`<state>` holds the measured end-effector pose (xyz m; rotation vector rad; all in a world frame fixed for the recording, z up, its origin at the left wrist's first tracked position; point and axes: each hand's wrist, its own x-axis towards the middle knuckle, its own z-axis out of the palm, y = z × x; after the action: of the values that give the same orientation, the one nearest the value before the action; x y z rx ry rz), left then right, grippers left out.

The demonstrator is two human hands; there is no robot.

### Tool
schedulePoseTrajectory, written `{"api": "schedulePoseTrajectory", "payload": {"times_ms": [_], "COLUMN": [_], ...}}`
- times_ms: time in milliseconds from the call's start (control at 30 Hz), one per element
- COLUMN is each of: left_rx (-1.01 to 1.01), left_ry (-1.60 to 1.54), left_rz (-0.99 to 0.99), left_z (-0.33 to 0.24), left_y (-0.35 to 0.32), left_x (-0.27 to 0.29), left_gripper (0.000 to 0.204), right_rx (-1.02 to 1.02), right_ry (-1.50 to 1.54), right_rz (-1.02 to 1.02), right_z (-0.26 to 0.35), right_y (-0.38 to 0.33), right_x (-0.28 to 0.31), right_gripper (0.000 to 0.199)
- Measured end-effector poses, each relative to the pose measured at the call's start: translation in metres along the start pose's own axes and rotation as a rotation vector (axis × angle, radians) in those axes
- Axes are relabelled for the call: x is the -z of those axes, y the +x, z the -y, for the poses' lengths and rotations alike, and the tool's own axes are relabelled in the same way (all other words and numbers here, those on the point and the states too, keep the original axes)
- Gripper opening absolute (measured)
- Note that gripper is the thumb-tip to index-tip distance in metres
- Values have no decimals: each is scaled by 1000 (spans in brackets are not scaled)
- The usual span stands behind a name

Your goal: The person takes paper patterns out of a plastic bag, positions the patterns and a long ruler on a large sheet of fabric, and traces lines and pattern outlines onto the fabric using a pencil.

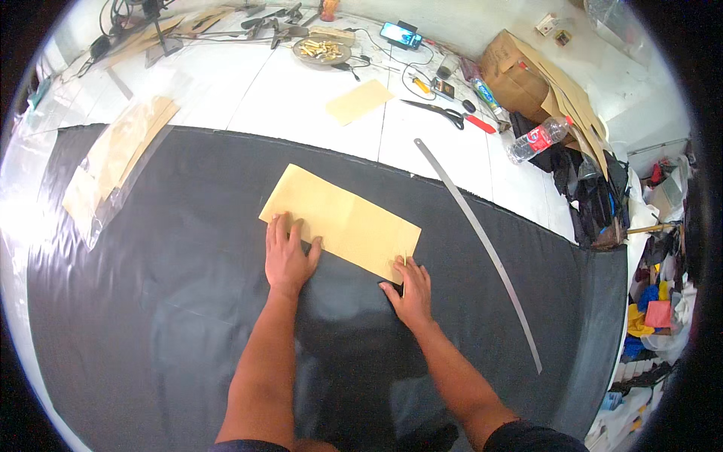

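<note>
A tan rectangular card pattern (343,218) lies at a slant on a large sheet of black material (203,316). My left hand (290,256) rests on the card's near edge at its left end, fingers spread and thumb apart. Toward the card's right end, my right hand (412,297) has its fingers closed around a thin, pale, stick-like tool (405,262). The tool stands close to the card's lower right edge; its tip is too small to make out. To the right of that hand, a long metal ruler (482,235) lies across the black sheet.
Clear plastic with card pieces (120,158) lies at the left. Beyond the sheet are a smaller card (359,102), scissors (437,111), a phone (401,35) and a dish of cigarette butts (321,51). A plastic bottle (541,140) and cardboard box (516,71) are at far right.
</note>
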<state>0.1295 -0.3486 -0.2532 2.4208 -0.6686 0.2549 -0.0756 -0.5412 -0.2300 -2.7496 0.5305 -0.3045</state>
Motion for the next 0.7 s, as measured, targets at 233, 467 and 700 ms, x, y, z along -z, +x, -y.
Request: {"api": "schedulePoseTrajectory", "payload": {"times_ms": [233,467,700], "left_rx": [-9,2,10], "left_ry": [17,22,26], "left_rz": [-1,21,16], "left_z": [3,2,-3], "left_y": [-1,-3,2], "left_x": [0,3,3], "left_gripper": [50,49,47], "right_rx": [73,-11,-32], "right_ry": [67,5,21], "right_rz": [-43,-120,-152], "right_z": [-26,-43,-35], "right_y": [13,33,35], "right_x": [-5,-9,-7], "right_gripper": [37,31,39]}}
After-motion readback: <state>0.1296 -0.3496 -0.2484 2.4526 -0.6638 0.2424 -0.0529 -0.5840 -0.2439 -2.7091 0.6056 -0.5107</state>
